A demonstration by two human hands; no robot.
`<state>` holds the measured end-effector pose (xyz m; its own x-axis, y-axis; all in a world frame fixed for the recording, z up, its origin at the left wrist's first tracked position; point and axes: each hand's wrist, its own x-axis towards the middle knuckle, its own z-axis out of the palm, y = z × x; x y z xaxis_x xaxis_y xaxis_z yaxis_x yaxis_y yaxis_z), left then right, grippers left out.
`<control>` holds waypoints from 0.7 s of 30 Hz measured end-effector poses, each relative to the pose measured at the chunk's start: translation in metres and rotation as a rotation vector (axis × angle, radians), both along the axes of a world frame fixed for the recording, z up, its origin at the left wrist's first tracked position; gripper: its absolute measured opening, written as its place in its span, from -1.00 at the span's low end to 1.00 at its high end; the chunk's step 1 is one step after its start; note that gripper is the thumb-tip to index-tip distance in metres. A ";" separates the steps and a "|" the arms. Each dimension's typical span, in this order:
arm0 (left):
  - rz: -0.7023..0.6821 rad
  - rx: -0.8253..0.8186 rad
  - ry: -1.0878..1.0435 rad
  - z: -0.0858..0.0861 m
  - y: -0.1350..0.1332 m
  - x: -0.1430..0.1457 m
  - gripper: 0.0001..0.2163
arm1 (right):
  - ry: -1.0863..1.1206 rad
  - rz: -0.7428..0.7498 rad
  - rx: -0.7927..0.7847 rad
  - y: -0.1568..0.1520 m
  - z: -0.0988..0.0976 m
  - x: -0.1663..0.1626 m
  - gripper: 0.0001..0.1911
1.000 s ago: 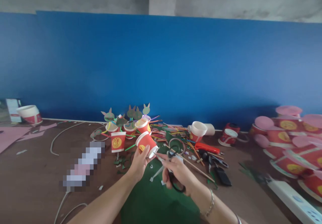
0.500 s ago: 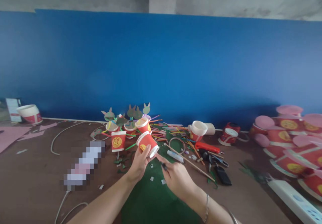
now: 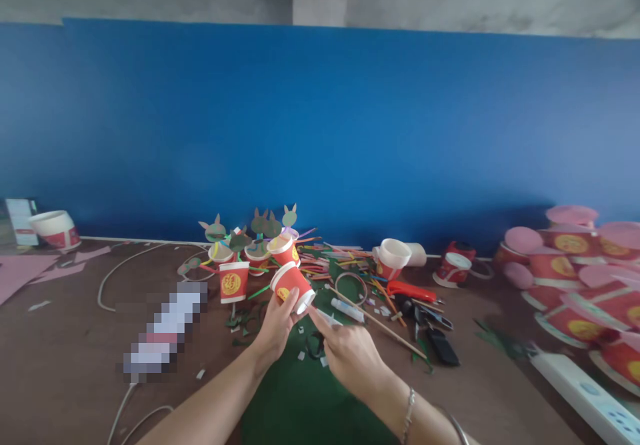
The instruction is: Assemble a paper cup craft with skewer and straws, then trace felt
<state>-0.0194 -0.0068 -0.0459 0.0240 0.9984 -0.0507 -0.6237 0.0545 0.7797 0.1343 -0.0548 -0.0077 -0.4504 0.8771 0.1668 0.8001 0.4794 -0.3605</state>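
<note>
My left hand (image 3: 276,328) is closed around a red paper cup (image 3: 294,287) with a yellow emblem, tilted so its white bottom faces down to the right. My right hand (image 3: 351,355) is closed on scissors (image 3: 315,345); a black handle loop shows below the fingers and pale blades above them. Its index fingertip reaches the lower edge of the cup's bottom; whether it touches I cannot tell. Behind the held cup stand an upright red cup (image 3: 233,282) and several cups topped with rabbit-eared paper heads (image 3: 216,232).
Coloured sticks (image 3: 340,258), a glue tube (image 3: 347,310), a wooden rod (image 3: 385,326) and a red tool (image 3: 413,291) lie behind my right hand. Pink-topped cups (image 3: 553,268) are piled at right near a power strip (image 3: 585,388). A blurred-out device (image 3: 165,331) lies left.
My right hand's grip on the scissors has shifted, and the black handle loop and pale blades show more clearly. The left hand and cup have hardly moved.
</note>
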 end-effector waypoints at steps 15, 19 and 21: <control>0.047 -0.041 0.026 0.000 0.001 0.001 -0.55 | 1.063 -0.186 -1.016 0.014 0.005 -0.001 -0.43; 0.026 -0.036 0.001 -0.002 0.002 0.000 -0.55 | 0.418 -0.080 -0.444 0.005 -0.001 -0.003 -0.46; 0.011 -0.027 0.002 -0.002 0.001 0.001 -0.57 | 0.083 -0.039 -0.133 -0.001 -0.002 -0.004 -0.39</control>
